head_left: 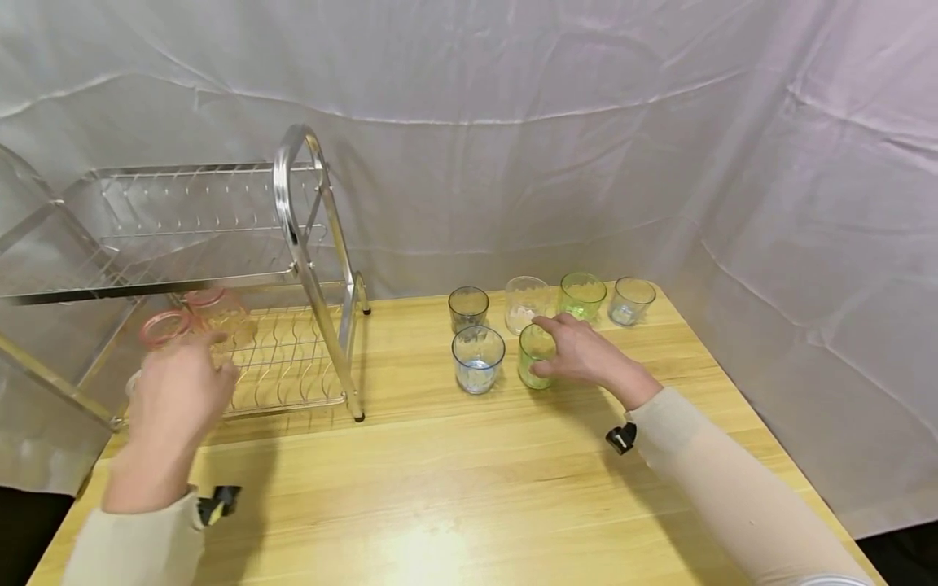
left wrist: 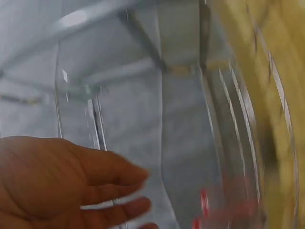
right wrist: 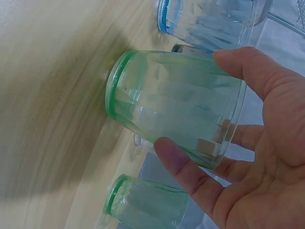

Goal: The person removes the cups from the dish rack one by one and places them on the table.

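My right hand (head_left: 586, 352) grips a green drinking glass (right wrist: 176, 105) standing on the table, thumb on one side and fingers round the other. On the left, my left hand (head_left: 179, 387), blurred, hovers at the front of the wire dish rack (head_left: 333, 342) with its fingers extended and nothing in them. Just beyond that hand, two pink glasses (head_left: 216, 303) sit on the rack's lower tier; the hand hides part of them. A blue-rimmed glass (head_left: 478, 366) stands left of the gripped one.
Behind the gripped glass stand a dark grey glass (head_left: 468, 305), a clear glass (head_left: 522, 297), a second green glass (head_left: 583, 291) and a pale blue-grey glass (head_left: 632, 303). The rack's upper tier (head_left: 198, 228) overhangs the pink glasses. A grey cloth (head_left: 469, 195) hangs behind the wooden table (head_left: 410, 488).
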{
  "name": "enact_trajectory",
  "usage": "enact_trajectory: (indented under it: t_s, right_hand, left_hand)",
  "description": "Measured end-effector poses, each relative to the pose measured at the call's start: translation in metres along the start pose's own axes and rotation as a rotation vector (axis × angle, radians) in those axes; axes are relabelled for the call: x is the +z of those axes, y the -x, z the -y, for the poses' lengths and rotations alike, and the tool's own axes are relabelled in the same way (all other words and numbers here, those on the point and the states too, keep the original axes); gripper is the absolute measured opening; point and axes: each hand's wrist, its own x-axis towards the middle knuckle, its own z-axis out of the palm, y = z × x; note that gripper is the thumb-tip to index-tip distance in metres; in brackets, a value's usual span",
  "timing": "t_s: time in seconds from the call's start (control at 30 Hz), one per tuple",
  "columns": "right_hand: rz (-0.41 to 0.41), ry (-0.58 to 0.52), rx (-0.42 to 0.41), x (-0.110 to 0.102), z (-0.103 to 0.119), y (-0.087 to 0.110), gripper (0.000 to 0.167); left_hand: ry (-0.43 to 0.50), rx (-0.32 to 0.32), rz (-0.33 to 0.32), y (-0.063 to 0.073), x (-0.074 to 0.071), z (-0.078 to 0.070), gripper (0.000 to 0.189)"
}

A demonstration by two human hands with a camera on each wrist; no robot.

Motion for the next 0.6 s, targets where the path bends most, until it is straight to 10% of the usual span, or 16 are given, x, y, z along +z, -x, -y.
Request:
enact_trajectory:
  t_s: [0.3, 0.6]
  right_hand:
    - [0.004, -0.003, -0.001, 0.001, -0.002, 0.000, 0.088]
    - [0.004, -0.008, 0.005, 0.002, -0.002, 0.000, 0.088]
  left_hand:
    - [-0.122, -0.097, 0.236, -0.009, -0.018, 0.062, 0.067]
    - [-0.091, -0.109, 0.287, -0.014, -0.010, 0.072, 0.070]
